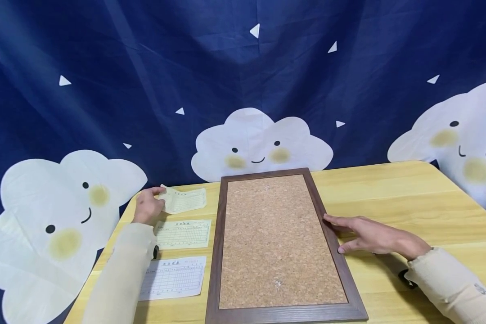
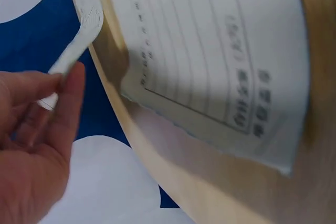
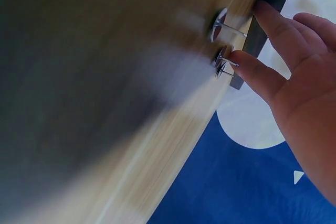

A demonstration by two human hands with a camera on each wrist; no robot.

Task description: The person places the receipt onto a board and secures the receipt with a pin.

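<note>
At the table's far left, my left hand (image 1: 149,206) pinches the left edge of a pale yellow printed form (image 1: 186,200), which bends up at that corner. The left wrist view shows the pinched form (image 2: 86,27) between thumb and fingers, beside a second form (image 2: 210,51) on the table. My right hand (image 1: 372,235), fingers extended, touches the right side of a brown-framed cork board (image 1: 283,234). In the right wrist view a few thumbtacks (image 3: 218,24) lie points up by the thumb; the hand hides them in the head view.
A second yellowish form (image 1: 184,235) and a white form (image 1: 176,279) lie in a column left of the board, partly covered by my left sleeve. The wooden table (image 1: 389,193) ends at a dark blue curtain (image 1: 166,58) with clouds.
</note>
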